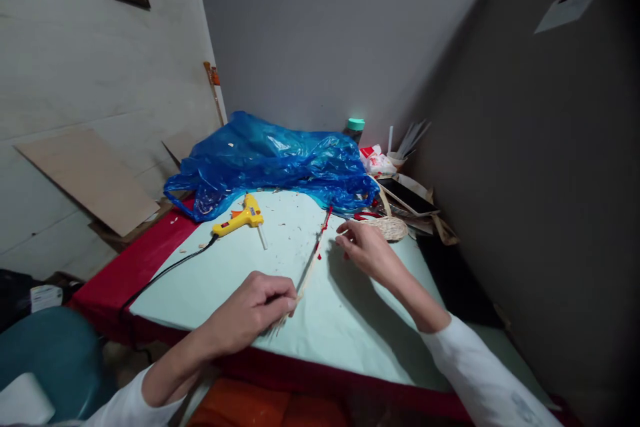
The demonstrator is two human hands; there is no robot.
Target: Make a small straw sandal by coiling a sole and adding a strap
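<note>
My left hand is closed on a thin, pale straw-like strand near the front of the table. A frayed end of fine fibres sticks out below that hand. The strand runs away from me, with small red bits along its far part and a red tip. To its right hovers my right hand, its fingers loosely curved and apart, with nothing visible in them. Just behind that hand lies a small woven basket with a pale handle, partly hidden by it. A yellow glue gun with a clear glue stick lies left of the strand.
A crumpled blue plastic bag spreads across the back of the table. At the back right are a tablet-like dark panel, a cup of white sticks and a green-lidded jar. The glue gun's black cord crosses the left side.
</note>
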